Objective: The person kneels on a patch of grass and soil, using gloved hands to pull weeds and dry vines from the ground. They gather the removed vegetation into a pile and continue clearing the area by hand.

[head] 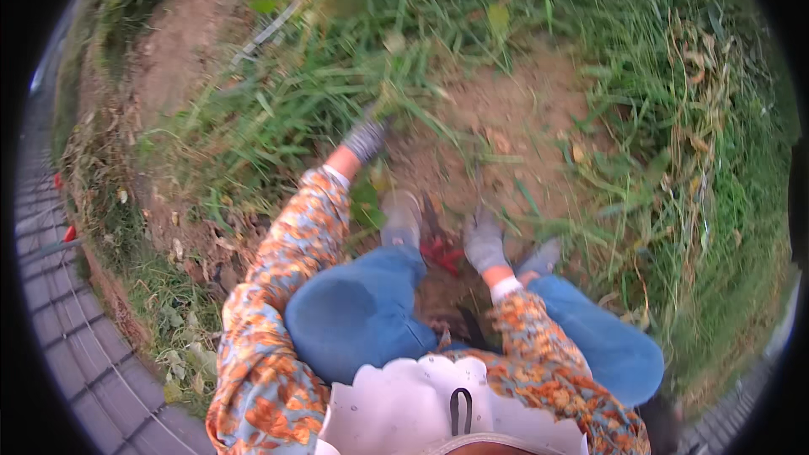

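My left hand, in a grey knitted glove, reaches forward at the edge of the tall grass. A tuft of grass rises from its grip, and blades cover the fingertips. Lower down, between my knees, my right hand wears a similar glove and hangs just above the soil. A thin dark object extends forward from its fingers; blur hides what it is and how it is gripped. Close beside that hand, a tool with red handles and a dark, narrow end lies on the ground by my left shoe.
Bare brown soil with scattered cut blades lies ahead. Dense grass and dry stalks border it on the right. A pale strip lies in the grass. Paving runs along the left, with red objects at its edge.
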`<move>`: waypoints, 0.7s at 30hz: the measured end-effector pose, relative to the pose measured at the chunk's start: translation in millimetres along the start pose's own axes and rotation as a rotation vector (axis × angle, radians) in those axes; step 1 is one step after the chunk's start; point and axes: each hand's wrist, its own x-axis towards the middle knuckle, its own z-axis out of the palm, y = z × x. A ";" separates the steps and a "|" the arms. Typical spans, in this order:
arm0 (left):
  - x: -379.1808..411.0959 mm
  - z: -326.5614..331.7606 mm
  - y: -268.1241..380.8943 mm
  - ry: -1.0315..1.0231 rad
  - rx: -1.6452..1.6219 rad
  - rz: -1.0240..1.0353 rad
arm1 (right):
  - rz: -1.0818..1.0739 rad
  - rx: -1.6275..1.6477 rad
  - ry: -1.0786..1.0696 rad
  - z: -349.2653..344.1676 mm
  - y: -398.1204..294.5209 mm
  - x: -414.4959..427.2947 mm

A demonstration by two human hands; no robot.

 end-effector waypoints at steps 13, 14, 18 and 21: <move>-64.2 -145.4 -153.2 0.871 -0.323 -0.385 | 0.125 0.336 0.257 -43.4 44.2 38.8; -52.9 -169.3 -87.1 0.657 -0.127 -0.701 | 0.190 0.441 0.364 -60.9 49.4 48.2; -11.7 -195.0 60.0 0.627 0.617 -0.132 | 0.192 0.380 0.525 -57.0 98.1 95.4; 45.0 -137.9 140.8 0.555 0.535 0.572 | 0.184 0.416 0.518 -75.8 74.6 79.2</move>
